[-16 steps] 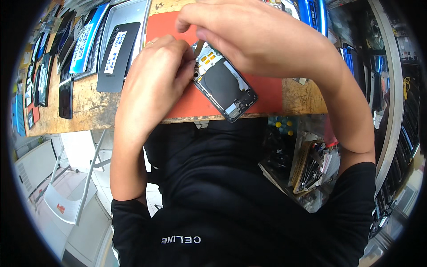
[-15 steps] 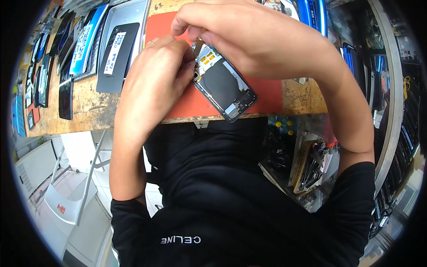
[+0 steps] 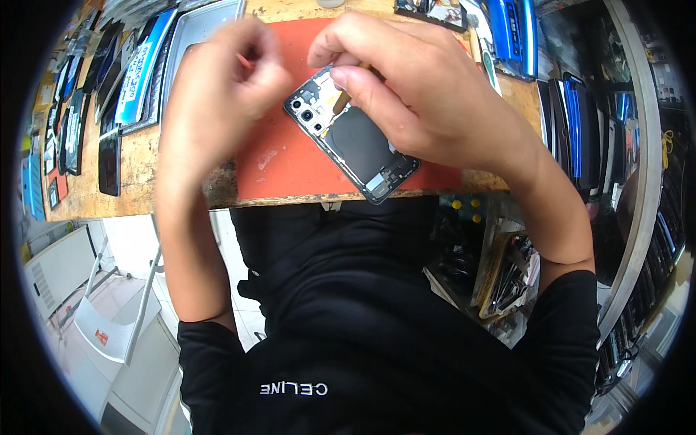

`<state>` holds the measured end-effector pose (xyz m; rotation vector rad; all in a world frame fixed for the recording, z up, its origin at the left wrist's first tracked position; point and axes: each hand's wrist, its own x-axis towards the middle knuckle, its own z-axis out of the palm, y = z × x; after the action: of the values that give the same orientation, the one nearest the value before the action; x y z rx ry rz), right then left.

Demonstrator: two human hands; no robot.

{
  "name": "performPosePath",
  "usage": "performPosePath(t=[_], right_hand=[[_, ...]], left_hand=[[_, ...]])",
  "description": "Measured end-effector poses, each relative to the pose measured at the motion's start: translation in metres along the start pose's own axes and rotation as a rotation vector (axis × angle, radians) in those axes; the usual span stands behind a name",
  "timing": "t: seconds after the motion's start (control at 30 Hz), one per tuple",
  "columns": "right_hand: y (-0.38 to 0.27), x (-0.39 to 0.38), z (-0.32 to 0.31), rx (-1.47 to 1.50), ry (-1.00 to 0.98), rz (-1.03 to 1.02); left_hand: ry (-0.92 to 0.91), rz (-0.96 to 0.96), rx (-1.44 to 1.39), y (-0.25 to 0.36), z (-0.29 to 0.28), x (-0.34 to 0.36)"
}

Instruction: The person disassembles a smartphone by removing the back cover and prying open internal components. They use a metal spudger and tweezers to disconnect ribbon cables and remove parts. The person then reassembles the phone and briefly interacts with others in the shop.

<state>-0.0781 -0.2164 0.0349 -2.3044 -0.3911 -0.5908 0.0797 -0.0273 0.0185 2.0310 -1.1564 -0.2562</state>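
left hand — blurred, can't tell grip | right hand — pinching brown tool over opened phone

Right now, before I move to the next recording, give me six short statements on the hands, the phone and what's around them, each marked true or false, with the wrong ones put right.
1. The right hand holds a slim brownish tool over the phone. True.
2. The phone's back is closed up. False: it is off, with the inner parts exposed.
3. Round camera lenses show near the phone's upper left. True.
4. The left hand grips the phone's lower end. False: blurred, it is to the left of the phone's upper end.
5. An orange-red mat lies under the phone. True.
6. A chair stands at the picture's lower right. False: it stands at the lower left.
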Motion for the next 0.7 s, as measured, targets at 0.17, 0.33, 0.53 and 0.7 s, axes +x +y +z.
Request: performPosePath(t=[0.17, 0.33, 0.53, 0.7], right_hand=[[-0.004, 0.003, 0.004, -0.039, -0.029, 0.023], [-0.008, 0.008, -0.002, -0.091, -0.108, 0.025], [-0.010, 0.013, 0.003, -0.147, -0.120, -0.012], [-0.027, 0.013, -0.006, -0.378, -0.375, 0.030]], left_hand=[[0.204, -0.220, 0.381, -0.049, -0.041, 0.029], [0.225, -0.116, 0.421, -0.050, -0.041, 0.015], [0.093, 0.062, -0.101, -0.010, -0.005, -0.022], [-0.094, -0.033, -0.571, 0.012, 0.020, -0.051]])
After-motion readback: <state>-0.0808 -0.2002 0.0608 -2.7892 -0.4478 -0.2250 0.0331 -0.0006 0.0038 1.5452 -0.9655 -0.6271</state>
